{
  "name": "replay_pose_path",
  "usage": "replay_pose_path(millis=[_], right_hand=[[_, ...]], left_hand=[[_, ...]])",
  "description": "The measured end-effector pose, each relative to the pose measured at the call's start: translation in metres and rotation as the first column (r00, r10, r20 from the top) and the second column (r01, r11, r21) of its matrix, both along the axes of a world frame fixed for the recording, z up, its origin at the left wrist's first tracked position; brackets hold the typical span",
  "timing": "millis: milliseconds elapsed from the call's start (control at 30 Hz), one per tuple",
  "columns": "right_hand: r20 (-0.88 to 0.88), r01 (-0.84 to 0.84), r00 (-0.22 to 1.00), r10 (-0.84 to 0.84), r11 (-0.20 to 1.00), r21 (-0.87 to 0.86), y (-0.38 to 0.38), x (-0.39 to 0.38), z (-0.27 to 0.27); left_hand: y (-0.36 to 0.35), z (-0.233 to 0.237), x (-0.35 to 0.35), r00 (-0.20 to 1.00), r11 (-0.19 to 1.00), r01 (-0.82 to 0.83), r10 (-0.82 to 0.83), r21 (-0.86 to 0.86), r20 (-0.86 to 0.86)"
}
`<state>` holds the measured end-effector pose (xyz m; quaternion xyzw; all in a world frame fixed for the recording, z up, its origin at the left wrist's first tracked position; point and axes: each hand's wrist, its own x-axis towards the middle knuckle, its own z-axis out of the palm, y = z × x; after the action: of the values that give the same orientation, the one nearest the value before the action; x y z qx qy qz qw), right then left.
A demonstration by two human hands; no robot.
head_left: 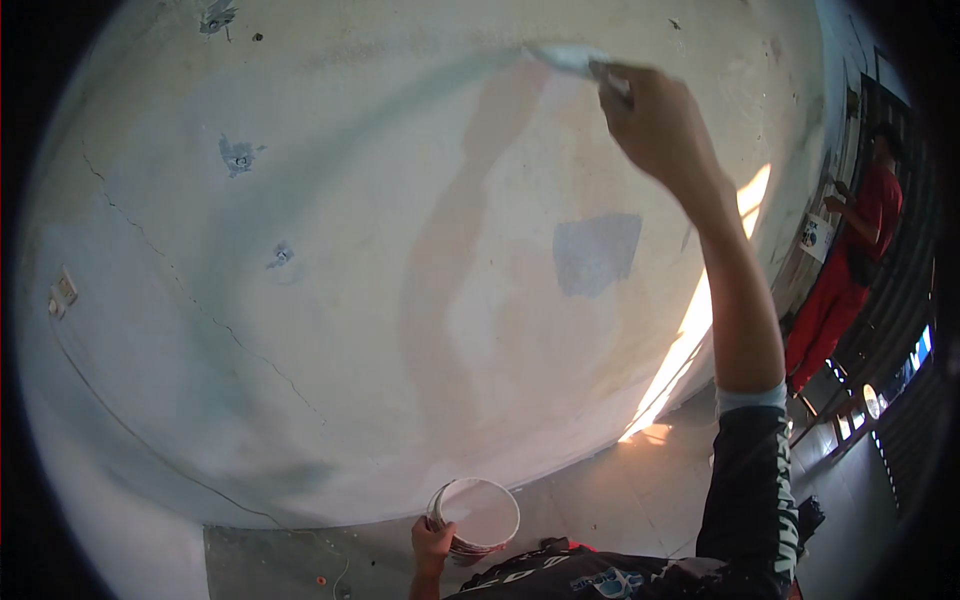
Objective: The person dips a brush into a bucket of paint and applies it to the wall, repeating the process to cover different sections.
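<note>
High up, my right hand [645,115] is closed round the handle of a scraper-like tool [568,58], whose pale blade lies against the wall [350,200]. The blade is slightly blurred. Low down, my left hand [432,543] grips the rim of a round white bucket [485,508] at its left side. Whitish material shows inside the bucket. A grey square patch [597,254] marks the wall below my raised arm.
On the right a person in red [875,215] stands by the wall with a white container [816,237]. A socket [65,290] and cable are at the left, with tiled floor [600,500] below. Sunlight streaks the wall.
</note>
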<state>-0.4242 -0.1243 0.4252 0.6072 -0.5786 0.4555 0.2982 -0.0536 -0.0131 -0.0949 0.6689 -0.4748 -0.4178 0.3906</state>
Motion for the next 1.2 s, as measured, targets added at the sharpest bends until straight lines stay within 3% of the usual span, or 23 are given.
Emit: replay_pose_path(millis=[167, 233, 367, 467, 567, 633, 700, 767, 800, 867, 900, 933, 1000, 1067, 1200], right_hand=[[-0.061, -0.100, 0.994, 0.093, 0.988, -0.120, -0.035, -0.006, 0.026], [-0.115, -0.008, 0.993, 0.007, 1.000, -0.013, -0.056, -0.011, -0.010], [0.021, -0.034, 0.999, 0.030, 0.966, 0.255, -0.027, 0.001, -0.108], [-0.004, -0.105, 0.994, 0.111, 0.951, 0.290, -0.017, -0.016, -0.140], [0.110, -0.006, 0.993, -0.046, 0.899, 0.437, 0.013, -0.002, -0.072], [-0.102, 0.031, 0.995, -0.016, 0.990, 0.140, -0.003, -0.014, -0.036], [-0.120, -0.042, 0.992, 0.040, 0.999, -0.016, -0.011, -0.010, 0.011], [0.068, -0.060, 0.997, 0.047, 0.979, 0.197, 0.025, 0.032, 0.051], [0.068, -0.063, 0.996, 0.050, 0.979, 0.196, 0.004, 0.018, 0.050], [-0.218, -0.172, 0.960, 0.174, 0.985, 0.031, -0.059, -0.018, 0.043], [-0.228, -0.037, 0.972, 0.048, 0.998, 0.055, -0.052, -0.002, 0.023], [-0.092, 0.012, 0.996, 0.000, 0.992, 0.127, -0.047, 0.007, 0.000], [-0.016, -0.017, 1.000, 0.021, 0.967, 0.255, -0.035, 0.010, -0.044], [-0.055, -0.037, 0.996, 0.066, 0.906, 0.422, -0.016, 0.012, -0.070], [-0.054, -0.078, 0.993, 0.102, 0.936, 0.344, 0.002, -0.005, -0.053]], left_hand=[[-0.009, -0.012, -0.009, 0.999, 0.996, -0.040, 0.040, 0.076, 0.005], [-0.009, -0.023, -0.008, 0.998, 0.998, -0.051, 0.050, 0.030, 0.035], [-0.006, -0.017, -0.007, 0.999, 0.994, -0.032, 0.028, 0.103, 0.041], [-0.005, -0.023, -0.007, 0.996, 0.999, -0.019, 0.015, 0.045, 0.085], [-0.001, -0.006, -0.016, 1.000, 0.998, -0.005, 0.005, 0.062, -0.006], [-0.004, -0.021, -0.014, 0.999, 0.998, 0.013, -0.016, 0.065, 0.039], [-0.002, -0.021, -0.017, 0.998, 0.997, 0.025, -0.029, 0.070, 0.049], [-0.001, -0.019, -0.021, 0.998, 0.996, 0.040, -0.044, 0.075, 0.055], [0.001, -0.015, -0.024, 0.997, 0.996, 0.037, -0.043, 0.078, 0.066], [0.003, -0.014, -0.026, 0.996, 0.996, 0.031, -0.038, 0.080, 0.083], [0.005, -0.017, -0.026, 0.997, 0.996, 0.018, -0.025, 0.092, 0.071], [0.006, -0.019, -0.026, 0.998, 0.995, 0.007, -0.013, 0.104, 0.058], [0.007, -0.024, -0.024, 1.000, 0.996, 0.014, -0.014, 0.085, 0.005], [0.010, -0.026, -0.021, 0.999, 0.997, 0.017, -0.013, 0.075, -0.049], [0.014, -0.025, -0.018, 0.999, 0.997, 0.026, -0.023, 0.079, -0.038]])
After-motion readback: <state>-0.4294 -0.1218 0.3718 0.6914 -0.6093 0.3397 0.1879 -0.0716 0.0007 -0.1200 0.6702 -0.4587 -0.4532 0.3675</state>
